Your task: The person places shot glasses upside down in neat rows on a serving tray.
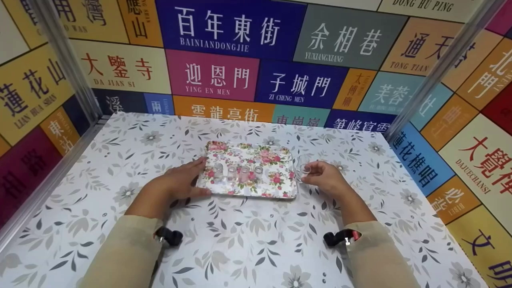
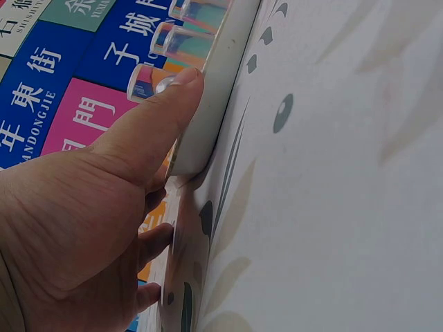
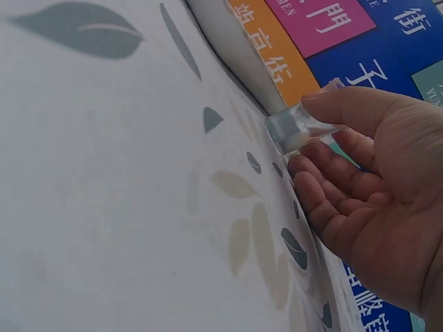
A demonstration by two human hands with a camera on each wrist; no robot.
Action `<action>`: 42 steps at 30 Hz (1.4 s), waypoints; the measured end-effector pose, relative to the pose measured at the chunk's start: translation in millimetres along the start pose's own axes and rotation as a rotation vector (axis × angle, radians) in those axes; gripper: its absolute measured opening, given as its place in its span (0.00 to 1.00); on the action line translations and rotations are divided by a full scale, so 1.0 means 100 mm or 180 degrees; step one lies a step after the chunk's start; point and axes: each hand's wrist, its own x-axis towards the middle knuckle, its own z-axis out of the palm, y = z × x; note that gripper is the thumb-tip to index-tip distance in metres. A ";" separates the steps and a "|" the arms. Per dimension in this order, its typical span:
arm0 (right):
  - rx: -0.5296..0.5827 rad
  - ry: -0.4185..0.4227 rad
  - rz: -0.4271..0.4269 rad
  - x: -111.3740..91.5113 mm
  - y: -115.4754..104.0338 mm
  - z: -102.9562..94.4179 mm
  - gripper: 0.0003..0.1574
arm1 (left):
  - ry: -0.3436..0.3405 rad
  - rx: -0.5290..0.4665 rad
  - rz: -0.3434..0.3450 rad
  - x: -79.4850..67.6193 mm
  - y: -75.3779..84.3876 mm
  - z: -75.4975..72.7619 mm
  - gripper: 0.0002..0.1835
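A floral tray (image 1: 276,190) with a pale rim lies flat at the middle of the table. Several small clear glasses (image 1: 244,175) stand in a row on its left half. My left hand (image 1: 176,182) holds the tray's left end, thumb on the front rim and fingers along the left side. In the left wrist view the thumb lies over the tray edge (image 2: 218,104), close to the nearest glass (image 2: 142,81). Just past the tray's right edge, my right hand (image 1: 326,176) pinches a small clear glass (image 3: 287,131) between thumb and fingers, low over the tabletop.
The table (image 1: 240,240) has a white covering with grey leaves and flowers. Behind and on both sides stand panels (image 1: 224,28) with coloured blocks of lettering. Metal posts (image 1: 70,60) rise at the back corners. A wrist camera (image 1: 172,237) is strapped on each arm.
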 end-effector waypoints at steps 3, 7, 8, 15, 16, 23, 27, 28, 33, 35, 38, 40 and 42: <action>-0.0288 -0.0013 0.0019 0.01 0.02 0.00 0.30 | 0.0004 0.0003 0.0015 0.00 0.00 0.00 0.58; -0.0486 -0.0027 0.0022 0.01 0.03 0.02 0.29 | 0.0002 -0.0056 0.0007 0.00 0.00 -0.01 0.58; -0.0501 -0.0032 0.0019 0.02 0.03 0.03 0.28 | -0.0008 -0.0072 -0.0003 0.00 0.00 -0.01 0.58; -0.0584 -0.0013 0.0026 0.04 0.05 0.05 0.27 | -0.0002 -0.0063 -0.0021 -0.01 -0.02 0.01 0.58; -0.0579 -0.0006 0.0025 0.04 0.04 0.05 0.26 | 0.0000 -0.0055 -0.0022 -0.01 -0.02 0.01 0.58; -0.0368 0.0069 0.0122 0.00 -0.02 0.04 0.24 | 0.0004 -0.0040 0.0009 -0.01 -0.01 0.01 0.58; -0.0081 0.0081 0.0094 -0.03 -0.06 0.03 0.25 | 0.0014 -0.0036 0.0021 -0.01 0.00 0.01 0.57; -0.0008 0.0088 0.0067 -0.04 -0.07 0.03 0.26 | 0.0015 -0.0038 0.0019 -0.01 0.00 0.01 0.57; 0.0310 0.0157 0.0002 -0.05 -0.12 0.03 0.28 | 0.0017 -0.0058 -0.0012 0.00 -0.01 0.02 0.58; 0.0371 0.0205 -0.0011 -0.06 -0.15 0.02 0.28 | 0.0027 -0.0047 -0.0011 0.01 -0.02 0.02 0.59; 0.0437 0.0256 -0.0073 -0.07 -0.20 0.01 0.29 | 0.0033 -0.0042 -0.0008 0.01 -0.02 0.02 0.59; 0.0559 0.0282 -0.0119 -0.08 -0.23 -0.01 0.29 | 0.0028 -0.0008 0.0003 0.02 -0.02 0.02 0.59; 0.0737 0.0258 -0.0201 -0.09 -0.26 -0.02 0.28 | 0.0026 0.0004 0.0017 0.01 -0.02 0.01 0.59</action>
